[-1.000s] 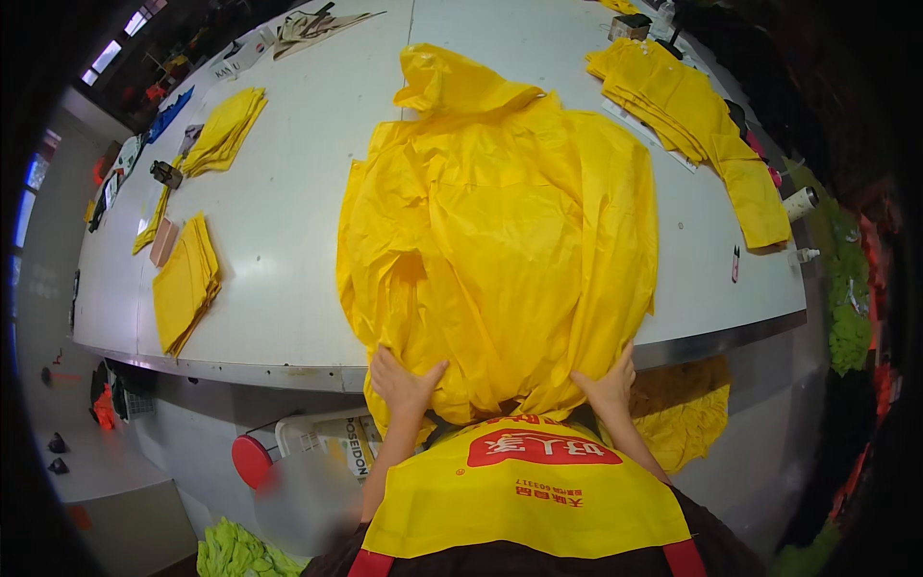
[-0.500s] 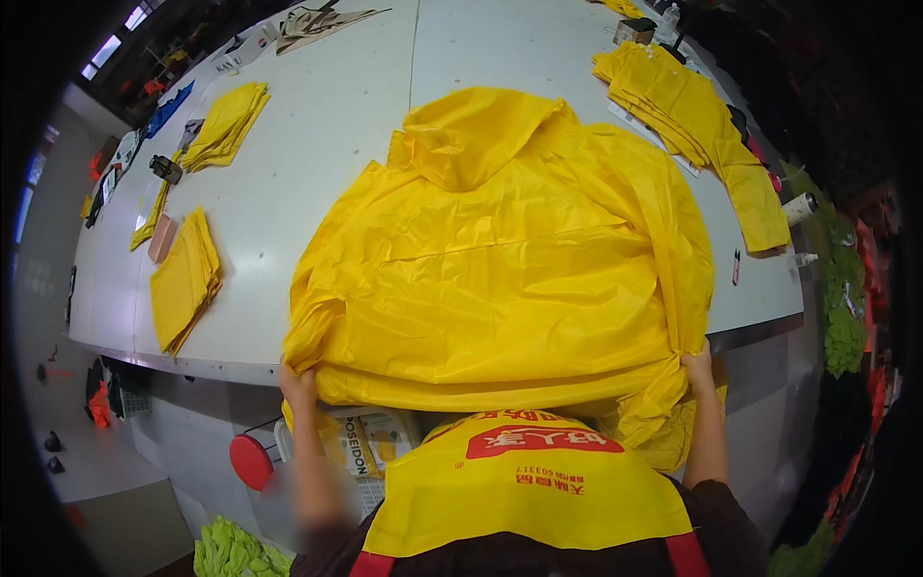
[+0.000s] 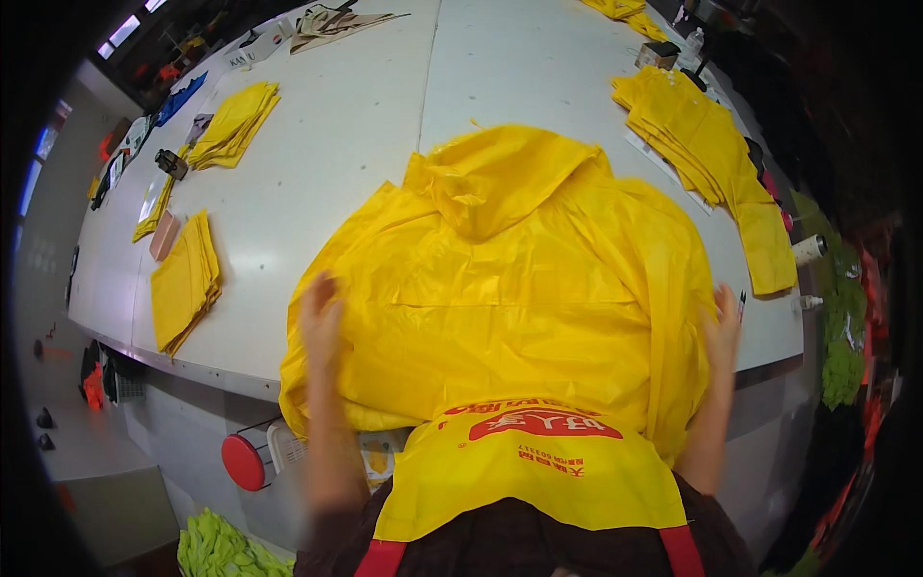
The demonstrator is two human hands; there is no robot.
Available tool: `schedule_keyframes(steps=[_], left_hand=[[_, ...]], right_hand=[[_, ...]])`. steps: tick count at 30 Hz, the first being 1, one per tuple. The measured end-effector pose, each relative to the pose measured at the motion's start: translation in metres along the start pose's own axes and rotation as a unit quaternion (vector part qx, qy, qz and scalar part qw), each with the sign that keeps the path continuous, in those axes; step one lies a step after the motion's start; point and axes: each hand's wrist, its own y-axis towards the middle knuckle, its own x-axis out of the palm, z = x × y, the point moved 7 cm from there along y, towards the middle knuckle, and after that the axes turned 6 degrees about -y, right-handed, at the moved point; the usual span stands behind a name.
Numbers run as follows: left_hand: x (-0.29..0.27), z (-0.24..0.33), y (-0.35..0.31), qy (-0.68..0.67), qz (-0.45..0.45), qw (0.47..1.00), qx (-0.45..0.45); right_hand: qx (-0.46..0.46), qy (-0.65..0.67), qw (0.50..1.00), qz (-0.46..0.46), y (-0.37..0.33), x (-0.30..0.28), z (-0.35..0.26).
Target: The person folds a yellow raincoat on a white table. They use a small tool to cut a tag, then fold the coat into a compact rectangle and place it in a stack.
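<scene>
A yellow hooded raincoat (image 3: 500,337) lies spread on the white table, its hood (image 3: 519,183) toward the far side. Its near hem hangs over the front edge, partly behind my yellow apron (image 3: 538,481). My left hand (image 3: 322,313), slightly blurred, is over the coat's left side, fingers apart and gripping nothing visible. At the right side, by the sleeve, my right hand (image 3: 721,327) has its fingers spread; whether it touches the fabric is hard to tell.
Folded yellow garments lie at the left (image 3: 187,284), farther left (image 3: 236,125) and right (image 3: 683,135). A white bottle (image 3: 810,250) stands at the right edge. Below the table's front edge are a red round stool (image 3: 242,463) and lime-green fabric (image 3: 226,548).
Both hands have let go of the coat's lower corners and moved farther up along its sides. The raincoat has shifted toward me, its hem lower over the table edge.
</scene>
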Motion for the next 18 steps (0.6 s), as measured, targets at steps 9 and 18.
schedule_keyframes(steps=[9,18], left_hand=[[0.242,-0.104,-0.016,-0.329,-0.103,0.806,-0.481],[0.226,-0.107,-0.012,-0.478,-0.048,0.779,-0.404]], right_hand=[[-0.552,-0.233,0.797,0.067,0.046,0.291,-0.203],[-0.558,-0.114,0.811,-0.133,-0.002,0.243,-0.206]])
